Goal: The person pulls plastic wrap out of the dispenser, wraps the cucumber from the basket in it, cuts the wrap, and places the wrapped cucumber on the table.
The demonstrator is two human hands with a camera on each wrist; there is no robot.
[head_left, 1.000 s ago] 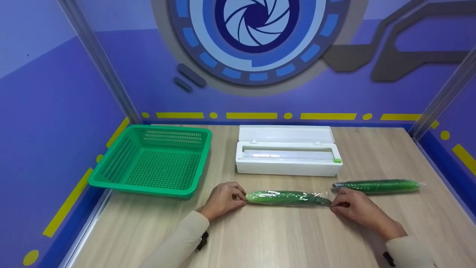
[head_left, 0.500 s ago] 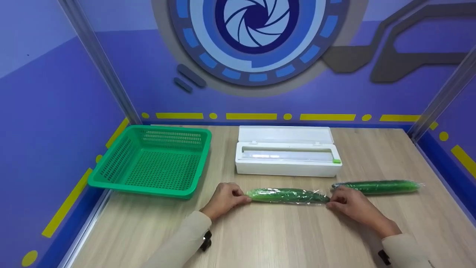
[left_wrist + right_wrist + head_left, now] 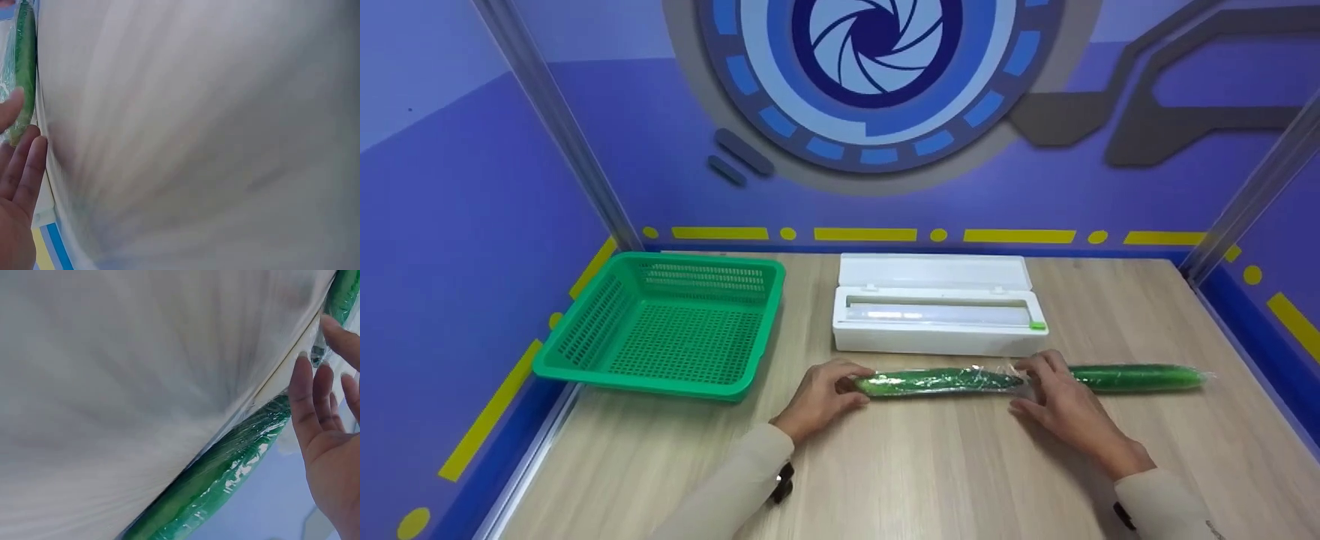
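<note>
A cucumber (image 3: pixel 937 381) in clear plastic wrap lies across the table in the head view, between the two hands. My left hand (image 3: pixel 821 397) holds its pale left end, with the thumb (image 3: pixel 12 108) over it and fingers beyond in the left wrist view. At the dark right end, my right hand (image 3: pixel 1069 405) has its thumb and fingers spread apart around the loose wrap. A second wrapped cucumber (image 3: pixel 1144 377) lies to the right, its near end hidden behind the right hand. In the right wrist view this second cucumber (image 3: pixel 219 472) runs below the fingers.
Behind the cucumber stands an opened white cling film box (image 3: pixel 937 341) with a roll inside and a green slider. A green perforated basket (image 3: pixel 746 390) sits at the left. Blue printed walls (image 3: pixel 922 202) enclose the back and sides.
The cucumber has moved away from the person, toward the film box, and both hands have moved with it. The right fingers have spread from their pinch on the wrap end.
</note>
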